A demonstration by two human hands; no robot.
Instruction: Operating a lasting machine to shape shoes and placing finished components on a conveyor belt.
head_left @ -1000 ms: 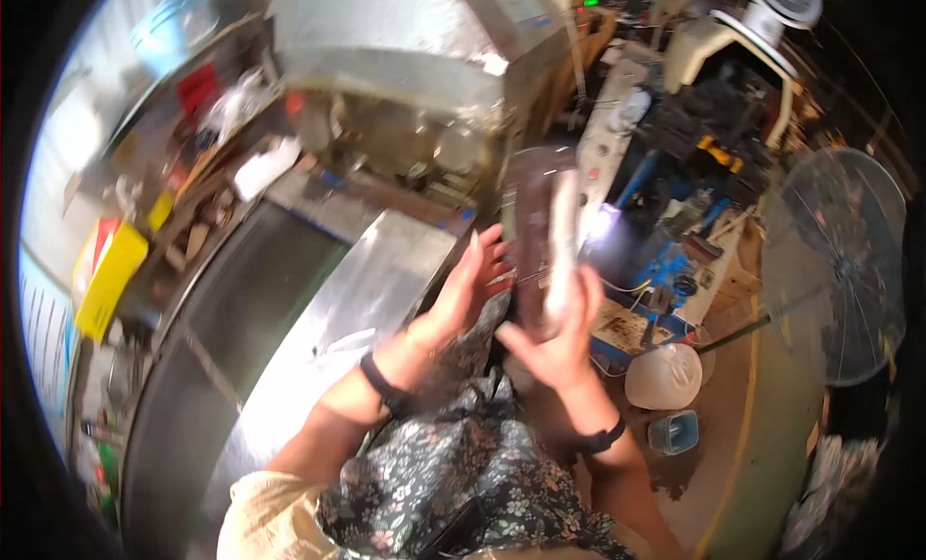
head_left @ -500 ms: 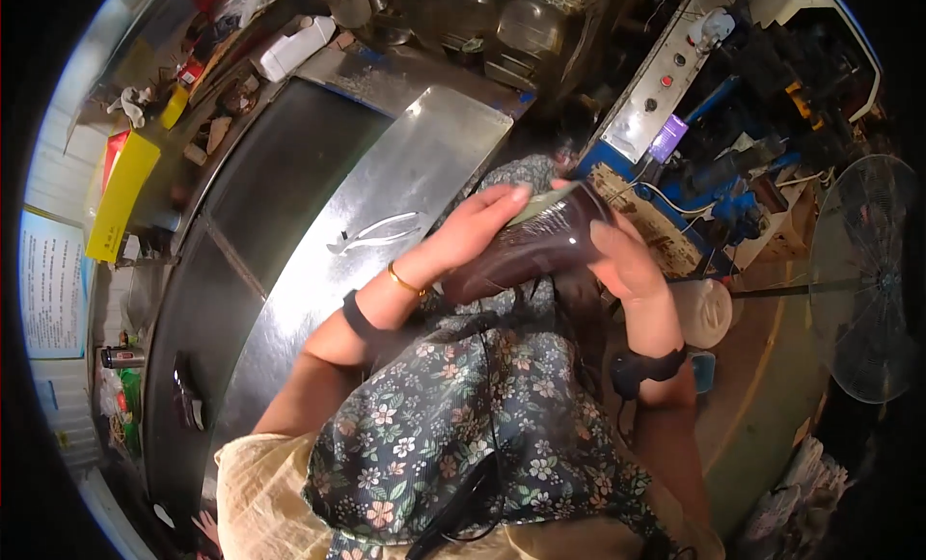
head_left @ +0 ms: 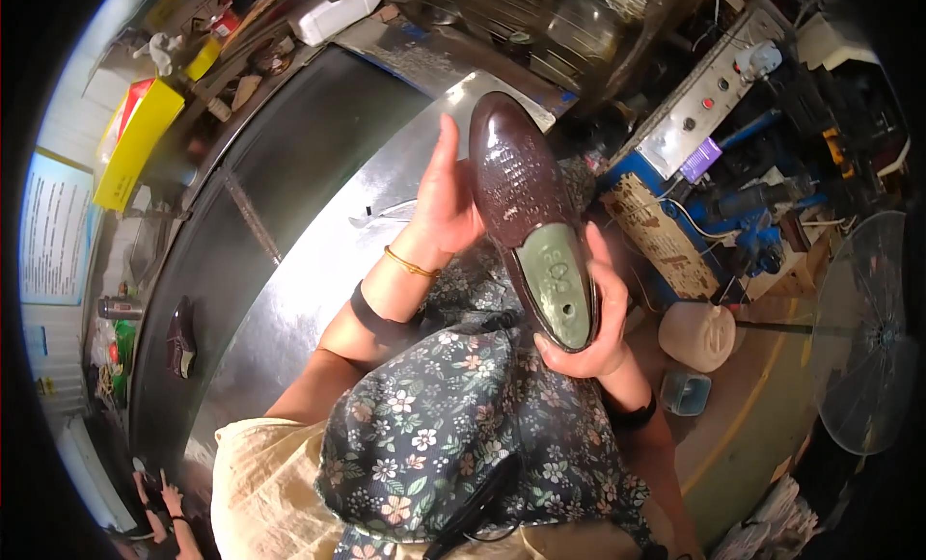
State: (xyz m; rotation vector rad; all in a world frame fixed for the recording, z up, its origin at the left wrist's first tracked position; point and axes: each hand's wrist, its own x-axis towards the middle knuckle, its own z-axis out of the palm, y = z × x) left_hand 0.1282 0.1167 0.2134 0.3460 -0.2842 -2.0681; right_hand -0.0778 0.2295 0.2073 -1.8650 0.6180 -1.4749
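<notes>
I hold a dark brown woven shoe upright in front of me, toe pointing away, with a green last showing in its opening. My right hand cups the heel end from below. My left hand lies flat against the shoe's left side, fingers stretched along the upper. A gold bangle and a dark band sit on my left wrist, a dark band on my right. A floral apron covers my lap below.
A shiny metal worktable runs to the left, beside a dark conveyor with another brown shoe on it. Machinery with a button panel stands right, a fan farther right. Yellow box far left. Another person's hands bottom left.
The shoe has been turned from lying across my hands to standing lengthwise with its opening toward me. My left hand shifted to its side, my right hand to the heel.
</notes>
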